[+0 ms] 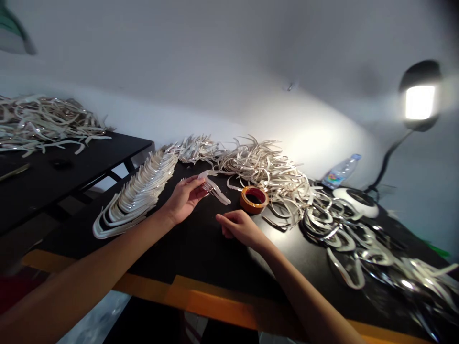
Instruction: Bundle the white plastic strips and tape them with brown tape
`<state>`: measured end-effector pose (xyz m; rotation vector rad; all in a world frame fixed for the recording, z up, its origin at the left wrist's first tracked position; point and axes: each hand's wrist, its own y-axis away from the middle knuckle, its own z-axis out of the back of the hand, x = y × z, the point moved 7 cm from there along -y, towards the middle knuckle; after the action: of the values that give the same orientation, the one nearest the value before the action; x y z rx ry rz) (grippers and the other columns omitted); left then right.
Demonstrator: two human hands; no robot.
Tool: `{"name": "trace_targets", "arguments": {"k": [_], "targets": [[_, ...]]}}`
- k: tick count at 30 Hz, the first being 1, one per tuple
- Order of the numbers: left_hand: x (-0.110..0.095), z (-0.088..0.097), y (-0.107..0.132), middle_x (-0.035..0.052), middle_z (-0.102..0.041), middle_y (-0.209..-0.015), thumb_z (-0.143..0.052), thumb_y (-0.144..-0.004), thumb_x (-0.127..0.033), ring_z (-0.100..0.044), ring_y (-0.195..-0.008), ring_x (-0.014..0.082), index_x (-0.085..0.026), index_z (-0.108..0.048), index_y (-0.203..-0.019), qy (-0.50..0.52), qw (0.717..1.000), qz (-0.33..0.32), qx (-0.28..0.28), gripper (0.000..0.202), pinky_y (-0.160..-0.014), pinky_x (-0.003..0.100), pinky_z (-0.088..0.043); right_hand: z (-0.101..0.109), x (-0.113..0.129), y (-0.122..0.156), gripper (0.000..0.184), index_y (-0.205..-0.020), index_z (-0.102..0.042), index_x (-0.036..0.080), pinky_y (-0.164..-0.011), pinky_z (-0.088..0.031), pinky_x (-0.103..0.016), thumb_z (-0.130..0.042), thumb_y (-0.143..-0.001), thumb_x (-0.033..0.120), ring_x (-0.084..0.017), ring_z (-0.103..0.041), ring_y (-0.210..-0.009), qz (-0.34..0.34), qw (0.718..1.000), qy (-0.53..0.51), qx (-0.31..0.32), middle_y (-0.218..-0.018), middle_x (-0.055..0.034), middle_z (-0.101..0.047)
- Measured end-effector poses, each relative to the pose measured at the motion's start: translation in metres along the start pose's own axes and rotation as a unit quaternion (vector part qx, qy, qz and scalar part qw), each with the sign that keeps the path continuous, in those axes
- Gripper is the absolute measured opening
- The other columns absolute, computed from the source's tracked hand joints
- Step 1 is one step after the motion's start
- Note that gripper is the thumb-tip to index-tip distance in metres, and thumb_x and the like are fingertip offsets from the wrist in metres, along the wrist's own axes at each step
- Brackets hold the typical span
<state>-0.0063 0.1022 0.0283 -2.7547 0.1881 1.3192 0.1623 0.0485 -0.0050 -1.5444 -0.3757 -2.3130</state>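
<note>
My left hand (184, 198) pinches a small bundle of silvery curved strips (215, 191) between its fingers, above a black tabletop (172, 253). To its left lies a long, neatly stacked row of nested strips (134, 193). My right hand (240, 228) rests just below an orange tape roll (254, 200), its fingers curled and holding nothing visible. Behind the roll spreads a loose tangle of pale strips (261, 167). Darker, shiny looped strips (340, 234) cover the table's right side.
A second black table (53, 177) at the left bears another strip pile (43, 122). A water bottle (340, 173), a white round object (356, 200) and a bright lamp (419, 101) stand at the back right. An orange strip (215, 298) lines the table's front edge.
</note>
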Motion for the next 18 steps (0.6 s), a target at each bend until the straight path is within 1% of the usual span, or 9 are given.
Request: {"name": "trace_targets", "arguments": {"k": [2, 4, 5, 7, 8, 10, 12, 14, 18], "targets": [[0.002, 0.001, 0.0, 0.0017, -0.076, -0.086, -0.084, -0.078, -0.016, -0.071, -0.079, 0.0118, -0.015, -0.076, -0.089, 0.0, 1.0, 0.009, -0.006, 0.014, -0.077, 0.021, -0.056, 0.012, 0.001, 0.0, 0.044, -0.07, -0.065, 0.018, -0.051, -0.036, -0.024, -0.065, -0.094, 0.055, -0.011, -0.051, -0.052, 0.026, 0.996, 0.06, -0.066, -0.056, 0.0014, -0.059], [0.004, 0.001, 0.0, 0.002, -0.077, -0.087, -0.083, -0.078, -0.015, -0.071, -0.079, 0.0117, -0.015, -0.076, -0.09, -0.001, 1.0, 0.015, -0.011, 0.014, -0.077, 0.021, -0.056, 0.026, 0.003, 0.0, 0.028, -0.093, -0.069, 0.019, -0.056, -0.042, -0.025, -0.078, -0.084, 0.044, -0.013, -0.055, -0.058, 0.054, 0.986, 0.075, -0.139, -0.066, 0.003, -0.063], [0.006, 0.001, 0.0, 0.0021, -0.077, -0.087, -0.083, -0.079, -0.014, -0.071, -0.079, 0.0117, -0.015, -0.076, -0.09, -0.001, 1.0, 0.017, -0.012, 0.014, -0.077, 0.021, -0.056, 0.03, 0.003, 0.0, 0.038, -0.106, -0.068, 0.019, -0.059, -0.046, -0.025, -0.083, -0.078, 0.041, -0.013, -0.058, -0.062, 0.066, 0.983, 0.062, -0.157, -0.074, 0.0027, -0.065], [0.008, 0.001, 0.001, 0.0023, -0.077, -0.087, -0.082, -0.079, -0.013, -0.072, -0.079, 0.0118, -0.014, -0.075, -0.09, -0.001, 1.0, 0.018, -0.014, 0.013, -0.077, 0.021, -0.057, 0.032, 0.004, -0.001, 0.06, -0.124, -0.063, 0.021, -0.067, -0.051, -0.027, -0.087, -0.073, 0.04, -0.015, -0.064, -0.074, 0.091, 0.984, 0.01, -0.152, -0.092, -0.0007, -0.07], [0.01, 0.001, 0.001, 0.0025, -0.077, -0.088, -0.081, -0.08, -0.013, -0.072, -0.079, 0.012, -0.014, -0.075, -0.091, -0.004, 1.0, 0.021, -0.013, 0.013, -0.077, 0.021, -0.058, 0.031, 0.005, -0.001, 0.06, -0.126, -0.063, 0.021, -0.07, -0.053, -0.028, -0.086, -0.075, 0.042, -0.017, -0.066, -0.079, 0.103, 0.984, -0.014, -0.143, -0.099, -0.0027, -0.07], [0.014, 0.0, 0.003, 0.0033, -0.077, -0.089, -0.08, -0.081, -0.012, -0.073, -0.08, 0.0126, -0.013, -0.076, -0.093, -0.013, 0.999, 0.034, -0.011, 0.013, -0.078, 0.022, -0.059, 0.029, 0.009, 0.0, 0.043, -0.114, -0.069, 0.019, -0.072, -0.051, -0.028, -0.081, -0.082, 0.044, -0.018, -0.065, -0.083, 0.117, 0.984, -0.033, -0.133, -0.098, -0.0042, -0.071], [0.019, 0.0, 0.003, 0.0042, -0.077, -0.089, -0.079, -0.082, -0.013, -0.073, -0.079, 0.0129, -0.012, -0.076, -0.096, -0.024, 0.999, 0.048, -0.009, 0.014, -0.077, 0.022, -0.06, 0.027, 0.009, 0.0, 0.029, -0.096, -0.072, 0.018, -0.067, -0.047, -0.028, -0.077, -0.086, 0.045, -0.017, -0.062, -0.074, 0.104, 0.985, -0.02, -0.137, -0.084, -0.003, -0.07], [0.021, -0.001, 0.004, 0.0047, -0.077, -0.089, -0.078, -0.083, -0.012, -0.073, -0.078, 0.0128, -0.011, -0.076, -0.097, -0.034, 0.998, 0.052, -0.01, 0.014, -0.075, 0.021, -0.06, 0.024, 0.007, 0.0, 0.028, -0.087, -0.071, 0.018, -0.063, -0.045, -0.028, -0.074, -0.088, 0.045, -0.016, -0.06, -0.068, 0.083, 0.988, -0.015, -0.132, -0.076, -0.002, -0.069], [0.018, -0.001, 0.003, 0.005, -0.077, -0.089, -0.078, -0.083, -0.011, -0.073, -0.078, 0.013, -0.012, -0.074, -0.096, -0.057, 0.998, 0.036, -0.017, 0.014, -0.072, 0.021, -0.059, 0.02, 0.005, -0.001, 0.025, -0.087, -0.07, 0.018, -0.065, -0.047, -0.028, -0.067, -0.094, 0.042, -0.017, -0.064, -0.068, 0.076, 0.989, -0.008, -0.123, -0.075, -0.0032, -0.073]]}}
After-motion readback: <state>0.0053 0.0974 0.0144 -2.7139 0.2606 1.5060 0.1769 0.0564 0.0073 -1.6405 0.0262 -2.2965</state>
